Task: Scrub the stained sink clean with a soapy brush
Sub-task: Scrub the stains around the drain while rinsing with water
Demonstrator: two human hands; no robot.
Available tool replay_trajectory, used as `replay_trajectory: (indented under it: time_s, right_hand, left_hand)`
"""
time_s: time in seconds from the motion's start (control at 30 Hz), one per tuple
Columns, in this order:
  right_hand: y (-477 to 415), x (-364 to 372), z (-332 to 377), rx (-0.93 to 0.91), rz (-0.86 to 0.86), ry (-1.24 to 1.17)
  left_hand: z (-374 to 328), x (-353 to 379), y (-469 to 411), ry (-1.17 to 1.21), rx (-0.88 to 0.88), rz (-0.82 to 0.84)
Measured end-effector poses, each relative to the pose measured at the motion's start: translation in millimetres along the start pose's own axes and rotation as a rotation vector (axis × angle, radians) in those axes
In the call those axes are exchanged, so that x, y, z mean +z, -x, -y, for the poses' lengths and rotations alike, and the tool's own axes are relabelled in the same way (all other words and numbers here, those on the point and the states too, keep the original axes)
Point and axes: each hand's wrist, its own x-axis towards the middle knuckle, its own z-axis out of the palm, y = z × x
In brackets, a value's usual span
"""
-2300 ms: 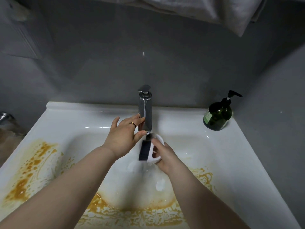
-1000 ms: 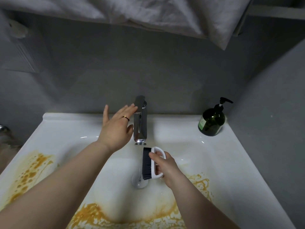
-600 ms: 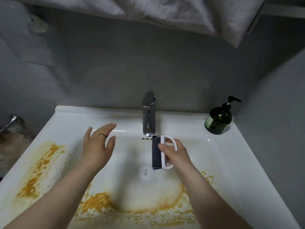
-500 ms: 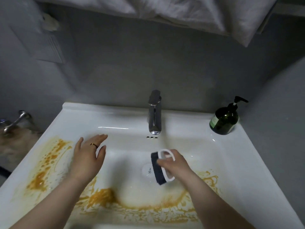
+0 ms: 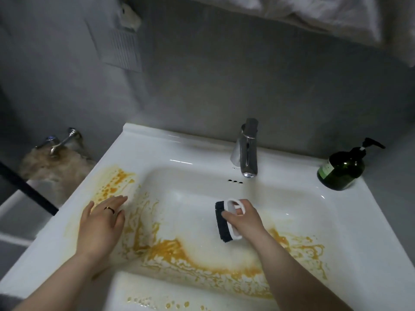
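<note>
A white sink (image 5: 370, 223) carries orange-brown stains (image 5: 177, 250) on its left rim, along the near wall of the basin and at the right. My right hand (image 5: 243, 218) grips the white loop handle of a scrub brush (image 5: 223, 223) with dark bristles, held low in the middle of the basin. My left hand (image 5: 101, 223), wearing a ring, rests flat with straight fingers on the stained left rim.
A chrome faucet (image 5: 247, 149) stands at the back of the sink, no water running. A dark green pump bottle (image 5: 342, 171) sits on the back right corner. Grey walls enclose the sink; white cloth (image 5: 314, 14) hangs overhead. Metal taps (image 5: 58, 142) lie beyond the left edge.
My left hand left the faucet and came down onto the stained left rim. My right hand lowered the brush from under the spout into the basin.
</note>
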Motion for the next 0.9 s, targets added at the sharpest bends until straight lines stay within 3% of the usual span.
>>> replay_trajectory:
  time_s: [0.07,0.23,0.33,0.47,0.6,0.73,0.83,0.9]
  right_hand:
    - [-1.2,7.6,2.0,0.009,0.098,0.104]
    - [-1.9,17.7,20.4,-0.030,0.001,0.066]
    - [-0.7,27.4,25.8,0.034,0.195,0.261]
    - [0.1,41.2,44.9,-0.042,0.034,0.151]
    - [1.1,60.0,58.4,0.006,0.188,0.311]
    - [-0.4,73.2,70.8,-0.041,0.024,0.209]
    - [-1.3,83.6,78.5,-0.029,0.153,0.348]
    - [-2.8,87.3,80.0,-0.029,0.115,0.316]
  left_hand:
    - [8.4,-4.2,1.4,0.000,-0.014,0.008]
    - [32.7,-14.4,3.5,-0.019,-0.060,0.022]
    - [47.8,-20.7,6.5,-0.016,-0.073,-0.003]
    - [69.5,-28.4,7.7,-0.019,-0.102,-0.031]
    - [89.2,-32.2,5.7,-0.012,-0.152,-0.016]
    - [102.6,-36.0,5.0,0.035,-0.195,-0.030]
    - [104.8,-38.6,1.7,0.128,-0.269,-0.048]
    - [102.7,-39.4,0.2,0.202,-0.351,-0.053]
